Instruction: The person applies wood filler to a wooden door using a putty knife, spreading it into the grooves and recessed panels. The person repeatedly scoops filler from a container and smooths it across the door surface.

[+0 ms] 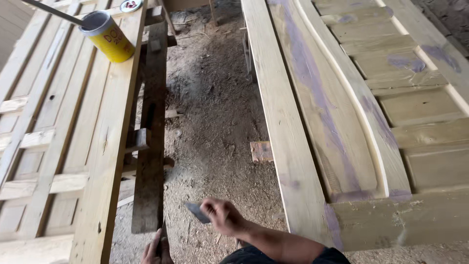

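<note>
A: So, what's in the right hand (222,215)?
B: It's clenched around a flat grey blade (197,212), low over the sawdust floor (215,122).
A: And the left hand (155,249)?
B: It grips the dark plank (151,146) at its near end.
A: Room?
B: An open strip runs between the door frame (105,146) and the carved door (342,112). A yellow can (107,35) stands far off.

Your open lane is the sawdust floor (215,112) between the two wooden frames. On your left, the slatted frame (58,146) and the dark plank (151,146) leaning beside it wall you in; a yellow can (108,36) sits on top. On your right, the carved door panel (342,122) blocks everything. A small wood block (261,151) lies mid-lane, hard against that panel's edge.
</note>
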